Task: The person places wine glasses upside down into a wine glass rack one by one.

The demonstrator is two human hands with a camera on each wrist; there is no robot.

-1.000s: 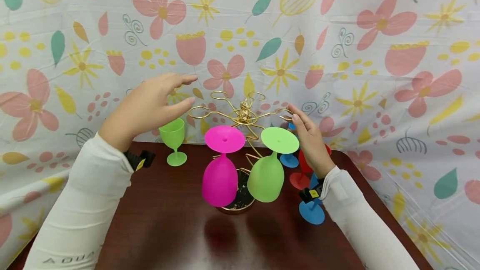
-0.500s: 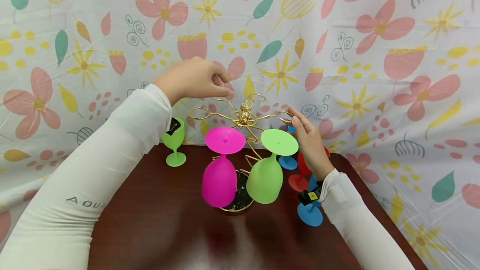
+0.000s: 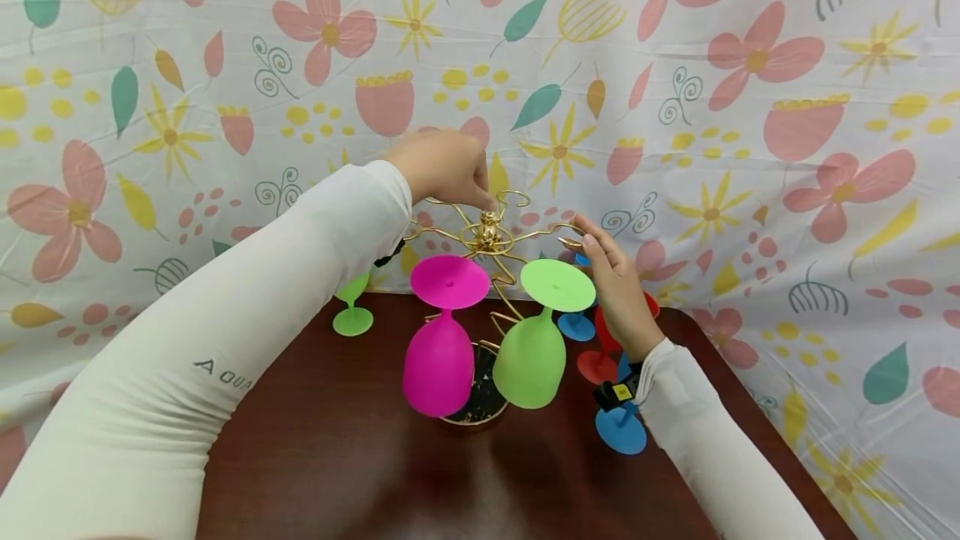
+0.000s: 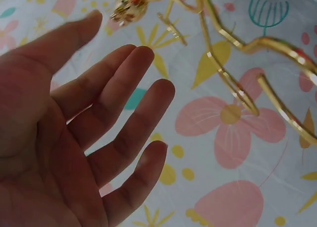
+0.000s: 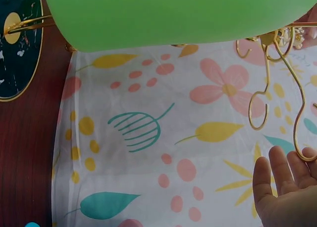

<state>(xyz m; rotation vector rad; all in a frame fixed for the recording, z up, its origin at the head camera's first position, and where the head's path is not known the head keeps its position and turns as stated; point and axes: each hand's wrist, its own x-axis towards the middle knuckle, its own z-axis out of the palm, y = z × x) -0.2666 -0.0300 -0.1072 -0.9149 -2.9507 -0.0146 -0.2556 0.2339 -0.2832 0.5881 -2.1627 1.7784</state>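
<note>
Two inverted goblets (image 3: pixel 439 367) on rack (image 3: pixel 489 233)

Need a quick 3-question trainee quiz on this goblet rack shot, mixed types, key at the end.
1. Multiple choice. How does the magenta goblet hang on the gold rack?
A) Bowl up, foot down
B) Foot up, bowl down
C) Lying on its side

2. True or false. The left hand is holding a goblet by its stem.

3. Fill in the blank. The fingers of the right hand are at a wire ____ of the rack.

Key
1. B
2. False: it is up by the ornate gold finial, with no goblet in it.
3. hook
</note>
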